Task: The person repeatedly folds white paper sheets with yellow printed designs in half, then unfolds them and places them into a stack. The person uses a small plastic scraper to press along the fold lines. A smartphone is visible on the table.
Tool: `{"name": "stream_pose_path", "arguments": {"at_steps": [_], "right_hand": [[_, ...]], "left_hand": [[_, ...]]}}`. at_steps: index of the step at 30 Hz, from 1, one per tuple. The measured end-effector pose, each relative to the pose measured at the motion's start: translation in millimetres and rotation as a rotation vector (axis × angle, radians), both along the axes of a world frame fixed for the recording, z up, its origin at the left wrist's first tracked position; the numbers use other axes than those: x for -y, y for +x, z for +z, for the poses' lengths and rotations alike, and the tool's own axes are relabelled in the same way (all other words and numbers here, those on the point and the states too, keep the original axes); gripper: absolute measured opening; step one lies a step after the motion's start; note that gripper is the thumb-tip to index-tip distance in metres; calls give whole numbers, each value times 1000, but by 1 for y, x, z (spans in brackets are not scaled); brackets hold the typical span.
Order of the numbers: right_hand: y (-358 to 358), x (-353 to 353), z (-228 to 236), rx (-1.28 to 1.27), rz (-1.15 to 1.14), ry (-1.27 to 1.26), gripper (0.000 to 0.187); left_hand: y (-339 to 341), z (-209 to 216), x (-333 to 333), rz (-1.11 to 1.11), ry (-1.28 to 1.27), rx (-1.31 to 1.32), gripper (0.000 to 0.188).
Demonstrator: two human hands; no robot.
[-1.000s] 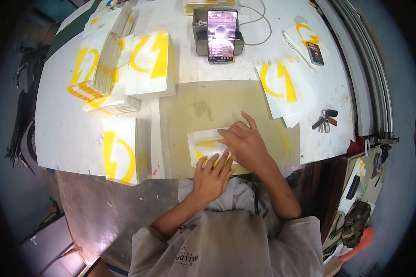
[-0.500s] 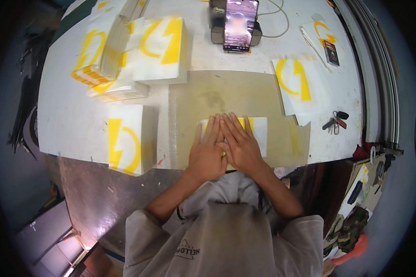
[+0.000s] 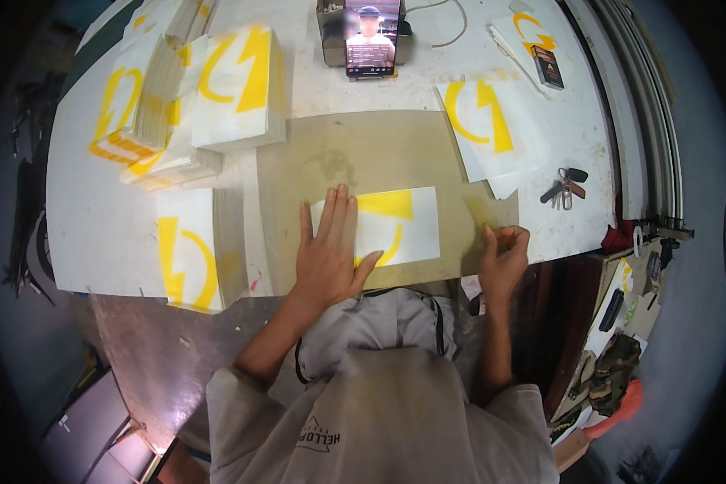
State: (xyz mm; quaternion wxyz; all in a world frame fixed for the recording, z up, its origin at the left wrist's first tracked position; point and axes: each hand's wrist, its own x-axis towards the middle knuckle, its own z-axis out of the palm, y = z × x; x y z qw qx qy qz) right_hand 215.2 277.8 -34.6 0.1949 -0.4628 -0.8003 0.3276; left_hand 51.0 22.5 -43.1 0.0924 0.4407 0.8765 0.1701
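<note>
Centrally, one white, yellow-printed paper rectangle [image 3: 419, 230] lies on one tan mat [image 3: 387, 153], partly beneath the flat, unclenched left hand [image 3: 327, 254]; the right hand [image 3: 504, 258] curls, its grasp indeterminable. Around: one key bunch [image 3: 567, 195], white surface [image 3: 331, 90], grey floor [image 3: 141, 347].

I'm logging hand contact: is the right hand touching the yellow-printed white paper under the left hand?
Apart: the head view shows tan mat between the right hand and the white paper.
</note>
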Motion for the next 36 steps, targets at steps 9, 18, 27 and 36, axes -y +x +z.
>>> {"name": "stream_pose_path", "arguments": {"at_steps": [9, 18, 27, 36], "right_hand": [[-60, 70, -25, -145, 478, 453, 18], [26, 62, -19, -145, 329, 428, 17], [-31, 58, 5, -330, 584, 320, 22], [-45, 99, -7, -327, 807, 253, 20]], "left_hand": [[-1, -3, -1, -23, 33, -25, 91], [8, -5, -3, 94, 86, -67, 84], [-12, 23, -27, 102, 310, 115, 57], [-92, 6, -36, -202, 204, 384, 61]]}}
